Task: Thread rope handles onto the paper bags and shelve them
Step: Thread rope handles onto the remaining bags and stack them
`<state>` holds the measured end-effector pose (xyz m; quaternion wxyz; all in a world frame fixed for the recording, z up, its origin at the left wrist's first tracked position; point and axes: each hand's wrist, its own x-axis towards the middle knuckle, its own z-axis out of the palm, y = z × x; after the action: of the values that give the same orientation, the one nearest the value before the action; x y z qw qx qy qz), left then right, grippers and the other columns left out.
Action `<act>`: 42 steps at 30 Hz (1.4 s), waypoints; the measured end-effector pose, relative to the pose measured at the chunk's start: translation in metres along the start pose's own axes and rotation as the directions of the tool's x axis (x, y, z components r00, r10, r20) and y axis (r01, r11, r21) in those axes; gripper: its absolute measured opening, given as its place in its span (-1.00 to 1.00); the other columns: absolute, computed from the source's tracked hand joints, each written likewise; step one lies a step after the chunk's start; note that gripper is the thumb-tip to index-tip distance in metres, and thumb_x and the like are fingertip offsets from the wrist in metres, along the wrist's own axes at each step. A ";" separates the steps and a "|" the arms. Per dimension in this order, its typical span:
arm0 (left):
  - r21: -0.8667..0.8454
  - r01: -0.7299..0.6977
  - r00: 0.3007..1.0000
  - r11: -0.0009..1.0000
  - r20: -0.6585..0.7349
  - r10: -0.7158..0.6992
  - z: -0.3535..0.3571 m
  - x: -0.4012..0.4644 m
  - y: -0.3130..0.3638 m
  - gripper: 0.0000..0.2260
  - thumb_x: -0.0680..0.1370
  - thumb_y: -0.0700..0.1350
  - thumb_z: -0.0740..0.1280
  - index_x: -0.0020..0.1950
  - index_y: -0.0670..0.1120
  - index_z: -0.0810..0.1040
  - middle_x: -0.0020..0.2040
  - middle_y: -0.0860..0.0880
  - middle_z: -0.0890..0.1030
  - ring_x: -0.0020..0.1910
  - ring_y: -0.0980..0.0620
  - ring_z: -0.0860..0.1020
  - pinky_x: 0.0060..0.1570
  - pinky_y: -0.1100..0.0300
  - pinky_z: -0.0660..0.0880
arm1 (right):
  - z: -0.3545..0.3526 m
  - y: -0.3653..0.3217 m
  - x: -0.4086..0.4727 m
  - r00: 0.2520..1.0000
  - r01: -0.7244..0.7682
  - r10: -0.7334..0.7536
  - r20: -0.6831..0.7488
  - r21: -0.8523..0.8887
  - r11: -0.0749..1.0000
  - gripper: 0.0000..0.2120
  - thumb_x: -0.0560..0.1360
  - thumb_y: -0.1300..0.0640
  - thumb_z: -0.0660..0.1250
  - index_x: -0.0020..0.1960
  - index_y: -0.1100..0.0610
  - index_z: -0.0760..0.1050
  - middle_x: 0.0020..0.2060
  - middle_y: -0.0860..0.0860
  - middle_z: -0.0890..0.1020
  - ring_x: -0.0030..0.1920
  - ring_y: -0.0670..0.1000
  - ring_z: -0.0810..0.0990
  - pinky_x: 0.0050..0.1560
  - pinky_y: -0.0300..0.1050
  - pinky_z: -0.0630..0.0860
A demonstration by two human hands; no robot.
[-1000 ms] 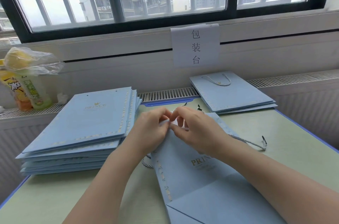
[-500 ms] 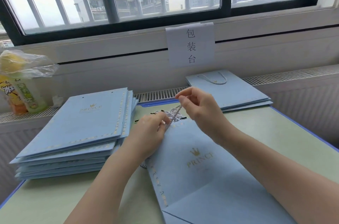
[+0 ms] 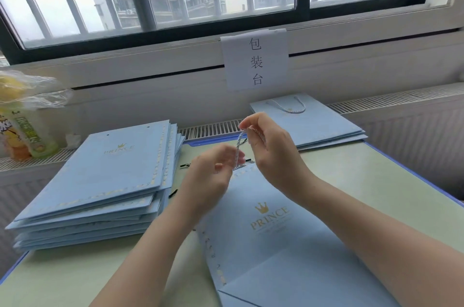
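Note:
A flat light-blue paper bag (image 3: 271,231) with a gold crown logo lies on the table in front of me. A twisted white-and-blue rope handle (image 3: 238,148) rises from its top edge. My right hand (image 3: 268,146) pinches the upper end of the rope, lifted above the bag. My left hand (image 3: 213,176) is blurred, its fingers curled at the rope's lower part by the bag's top edge. A tall stack of unthreaded blue bags (image 3: 105,181) lies to the left. Finished bags (image 3: 316,120) with a rope handle lie at the back right.
The green table (image 3: 376,181) has a blue rim. Black rope tips (image 3: 184,164) lie between the stack and the bag. A drink bottle and a plastic bag (image 3: 27,115) stand on the radiator ledge at left. A paper sign (image 3: 254,59) hangs below the window.
My right hand has risen from the bag's top edge, drawing the rope upward. My left hand stayed low at the bag's edge.

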<state>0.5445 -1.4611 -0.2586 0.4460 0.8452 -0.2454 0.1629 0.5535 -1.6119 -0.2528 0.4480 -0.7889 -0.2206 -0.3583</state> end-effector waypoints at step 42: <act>0.354 -0.030 0.994 0.935 0.109 -0.010 0.002 0.002 -0.017 -0.76 0.54 0.04 0.33 0.19 0.06 0.56 0.02 0.05 0.56 0.03 0.08 0.49 0.09 0.08 0.42 | -0.011 0.017 0.011 0.890 -0.425 0.356 0.285 0.235 0.874 -0.93 0.52 0.35 0.31 -0.02 0.25 0.47 -0.12 0.14 0.56 -0.21 0.11 0.69 -0.10 -0.07 0.64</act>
<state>0.5559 -1.4556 -0.2698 0.2712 0.9182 -0.2402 0.1605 0.5676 -1.6296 -0.2499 0.5932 -0.7791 -0.1570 -0.1285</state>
